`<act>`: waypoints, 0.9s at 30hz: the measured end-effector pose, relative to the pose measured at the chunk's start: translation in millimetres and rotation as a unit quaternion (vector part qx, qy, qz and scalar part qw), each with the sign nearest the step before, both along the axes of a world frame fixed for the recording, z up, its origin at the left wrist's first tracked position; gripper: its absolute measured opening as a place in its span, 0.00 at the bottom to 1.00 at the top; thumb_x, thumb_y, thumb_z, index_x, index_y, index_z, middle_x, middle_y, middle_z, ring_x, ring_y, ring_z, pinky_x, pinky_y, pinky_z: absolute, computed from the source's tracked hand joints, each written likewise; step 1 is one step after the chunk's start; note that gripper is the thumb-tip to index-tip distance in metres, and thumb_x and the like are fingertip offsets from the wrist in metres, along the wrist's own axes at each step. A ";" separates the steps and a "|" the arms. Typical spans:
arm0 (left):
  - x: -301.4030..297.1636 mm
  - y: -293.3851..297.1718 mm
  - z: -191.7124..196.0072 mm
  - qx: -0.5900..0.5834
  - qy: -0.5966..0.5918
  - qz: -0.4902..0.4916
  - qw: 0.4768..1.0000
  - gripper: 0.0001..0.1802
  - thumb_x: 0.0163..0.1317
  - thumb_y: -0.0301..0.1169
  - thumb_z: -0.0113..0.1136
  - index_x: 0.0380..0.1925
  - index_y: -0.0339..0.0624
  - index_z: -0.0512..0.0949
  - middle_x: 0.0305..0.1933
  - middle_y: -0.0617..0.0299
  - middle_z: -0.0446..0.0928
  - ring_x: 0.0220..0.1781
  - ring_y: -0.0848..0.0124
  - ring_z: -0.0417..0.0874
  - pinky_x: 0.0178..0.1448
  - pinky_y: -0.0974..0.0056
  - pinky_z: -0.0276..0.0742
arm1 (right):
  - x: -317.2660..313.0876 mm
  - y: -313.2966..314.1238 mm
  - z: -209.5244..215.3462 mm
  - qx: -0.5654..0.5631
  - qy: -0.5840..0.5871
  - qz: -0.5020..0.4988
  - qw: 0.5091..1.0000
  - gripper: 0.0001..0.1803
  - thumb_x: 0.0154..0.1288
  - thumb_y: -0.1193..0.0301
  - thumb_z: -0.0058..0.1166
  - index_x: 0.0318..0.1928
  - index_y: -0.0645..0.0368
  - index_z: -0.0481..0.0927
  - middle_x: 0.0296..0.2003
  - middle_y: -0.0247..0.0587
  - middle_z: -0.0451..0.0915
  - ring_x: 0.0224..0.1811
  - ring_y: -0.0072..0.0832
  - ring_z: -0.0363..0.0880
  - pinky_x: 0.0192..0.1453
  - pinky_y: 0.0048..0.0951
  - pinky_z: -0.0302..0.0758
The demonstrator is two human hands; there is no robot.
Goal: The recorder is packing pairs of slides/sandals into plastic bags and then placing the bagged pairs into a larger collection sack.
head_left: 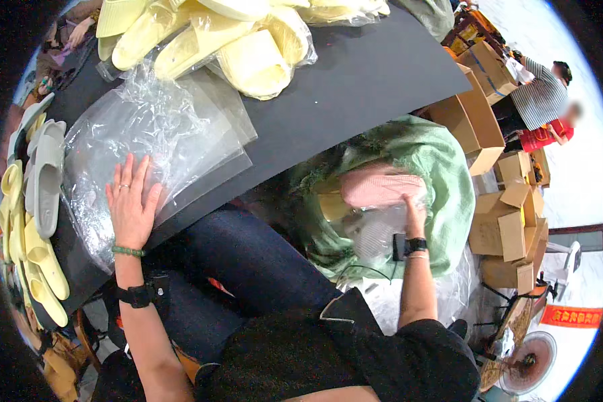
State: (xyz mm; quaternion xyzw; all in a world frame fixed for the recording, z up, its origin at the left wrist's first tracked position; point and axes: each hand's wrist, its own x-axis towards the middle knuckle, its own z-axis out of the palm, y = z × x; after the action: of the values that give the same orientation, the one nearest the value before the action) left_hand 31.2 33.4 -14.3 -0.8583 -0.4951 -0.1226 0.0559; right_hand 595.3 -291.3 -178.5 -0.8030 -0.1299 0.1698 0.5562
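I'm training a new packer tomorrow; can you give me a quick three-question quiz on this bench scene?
1. True or false: the left hand lies flat on the stack of clear plastic bags.
2. Where does the right hand reach? A) cardboard boxes B) green sack C) floor fan
3. Fill in: the bagged pink slippers sit in the ___ sack.

Key: 1 true; 2 B; 3 green.
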 end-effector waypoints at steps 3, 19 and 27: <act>2.5 0.1 -3.2 -0.007 -0.005 -0.004 1.000 0.30 0.67 0.51 0.50 0.69 0.64 0.65 0.76 0.62 0.57 0.77 0.51 0.54 0.74 0.36 0.44 | 15.8 -34.3 70.4 -0.078 0.012 0.083 0.993 0.23 0.57 0.60 0.63 0.49 0.63 0.81 0.44 0.39 0.81 0.43 0.28 0.78 0.50 0.28 0.73; 11.5 -1.2 0.3 -0.001 0.022 0.022 1.000 0.30 0.68 0.53 0.48 0.69 0.64 0.64 0.76 0.60 0.57 0.76 0.50 0.55 0.74 0.36 0.46 | -0.1 -5.0 333.2 0.327 -0.065 0.019 0.942 0.28 0.71 0.51 0.43 0.62 0.56 0.70 0.58 0.38 0.74 0.59 0.31 0.73 0.63 0.36 0.71; 1.5 -0.4 1.3 0.007 0.024 0.030 0.999 0.30 0.68 0.52 0.49 0.69 0.62 0.64 0.75 0.58 0.58 0.75 0.50 0.56 0.74 0.37 0.47 | -46.4 120.9 464.7 0.513 -0.143 0.050 0.845 0.28 0.66 0.52 0.47 0.59 0.56 0.72 0.57 0.44 0.75 0.59 0.41 0.73 0.63 0.47 0.70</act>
State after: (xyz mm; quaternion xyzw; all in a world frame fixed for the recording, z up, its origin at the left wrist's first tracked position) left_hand 32.8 33.0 -13.0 -0.8453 -0.5183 -0.1040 0.0778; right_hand 548.9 -170.5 286.2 -0.4105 -0.3162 -0.0103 0.8552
